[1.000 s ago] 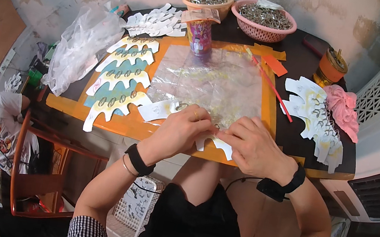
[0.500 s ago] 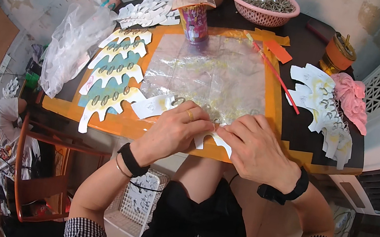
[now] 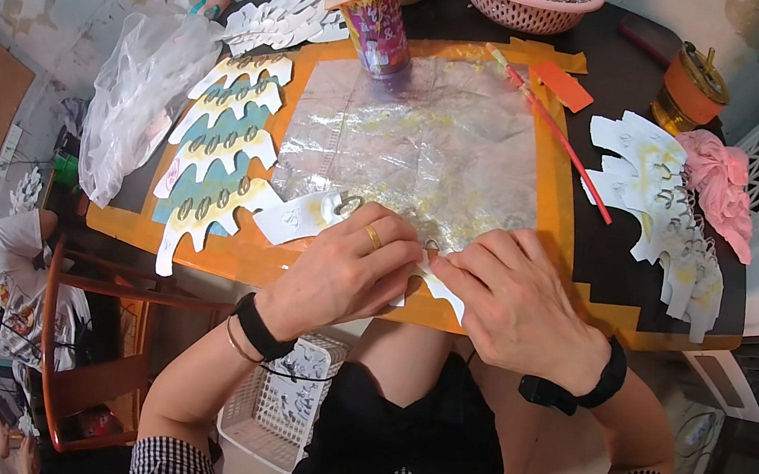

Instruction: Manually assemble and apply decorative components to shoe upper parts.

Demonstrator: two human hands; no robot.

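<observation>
At the near edge of the table, a white scalloped strip [image 3: 442, 294] with yellowish smears lies between my hands. My left hand [image 3: 363, 260] is closed, thumb and fingers pinching the strip near its middle; a gold ring is on one finger. My right hand [image 3: 519, 297] is closed too, its fingers pressed on the strip's right part. Between the fingertips shows a small metal ring [image 3: 432, 244] on the strip. Another metal ring [image 3: 350, 204] sits at the strip's left end [image 3: 297, 217], by my left knuckles. The fingers hide much of the strip's middle.
Similar strips with rings [image 3: 223, 144] lie in rows at left, others [image 3: 653, 209] overlap at right beside a pink cloth [image 3: 719, 185]. Behind stand a purple cup [image 3: 379, 39], an amber jar [image 3: 686, 93] and baskets of rings [image 3: 526, 9]. A red stick [image 3: 572, 154] lies on the taped plastic sheet [image 3: 348, 130].
The whole view has shifted and tilted slightly. My hands stay at the strip, with my left fingers a little more bunched together. The other things on the table have not visibly been moved.
</observation>
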